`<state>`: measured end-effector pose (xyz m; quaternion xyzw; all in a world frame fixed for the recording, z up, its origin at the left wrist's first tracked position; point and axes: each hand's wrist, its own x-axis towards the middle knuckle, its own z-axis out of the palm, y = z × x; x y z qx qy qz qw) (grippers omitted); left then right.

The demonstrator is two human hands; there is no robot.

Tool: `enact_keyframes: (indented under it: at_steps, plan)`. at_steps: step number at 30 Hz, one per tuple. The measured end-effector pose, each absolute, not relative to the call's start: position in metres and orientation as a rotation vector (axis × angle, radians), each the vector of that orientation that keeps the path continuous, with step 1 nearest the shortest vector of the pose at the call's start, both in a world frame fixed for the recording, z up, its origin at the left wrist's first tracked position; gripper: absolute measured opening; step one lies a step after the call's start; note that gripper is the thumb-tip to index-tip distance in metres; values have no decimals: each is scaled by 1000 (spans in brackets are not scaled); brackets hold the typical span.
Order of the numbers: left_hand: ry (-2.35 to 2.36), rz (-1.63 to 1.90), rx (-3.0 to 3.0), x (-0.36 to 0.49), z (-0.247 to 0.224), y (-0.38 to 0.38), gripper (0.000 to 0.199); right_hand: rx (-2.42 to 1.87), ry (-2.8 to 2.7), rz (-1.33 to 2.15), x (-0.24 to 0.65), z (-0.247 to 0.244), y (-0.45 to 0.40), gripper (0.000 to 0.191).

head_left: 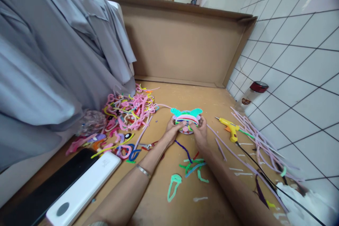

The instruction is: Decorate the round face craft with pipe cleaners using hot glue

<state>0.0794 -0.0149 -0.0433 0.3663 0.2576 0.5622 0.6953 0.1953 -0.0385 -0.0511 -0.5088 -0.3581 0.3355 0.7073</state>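
In the middle of the table, both hands hold a round, many-coloured pipe-cleaner craft (186, 118) with two mint-green ear-like pieces on top. My left hand (173, 130) grips its left edge, thumb across the front. On the right edge, my right hand (200, 130) is closed in the same way. Below the hands lie a dark blue pipe cleaner (184, 149), several green and blue pieces (194, 166) and a mint-green loop (174, 187). A yellow glue gun (230, 127) rests to the right of my right hand, its cord running toward the lower right.
A tangled heap of pink and yellow pipe cleaners (129, 111) fills the left. Nearer me are a white power bank (84, 187) and a black slab (53, 187). Lilac stems (254, 137) and a red-lidded jar (253, 93) stand along the tiled wall; a cardboard panel (182, 42) closes the back.
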Motion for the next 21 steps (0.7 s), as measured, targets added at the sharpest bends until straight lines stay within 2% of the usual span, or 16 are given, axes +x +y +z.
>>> enact_keyframes:
  at_steps: [9, 21]
  plan:
    - [592, 1269, 812, 80, -47, -12, 45, -1099, -847, 807, 196, -49, -47, 65]
    - [619, 1280, 812, 82, -48, -14, 47, -1171, -891, 721, 196, -53, -45, 65]
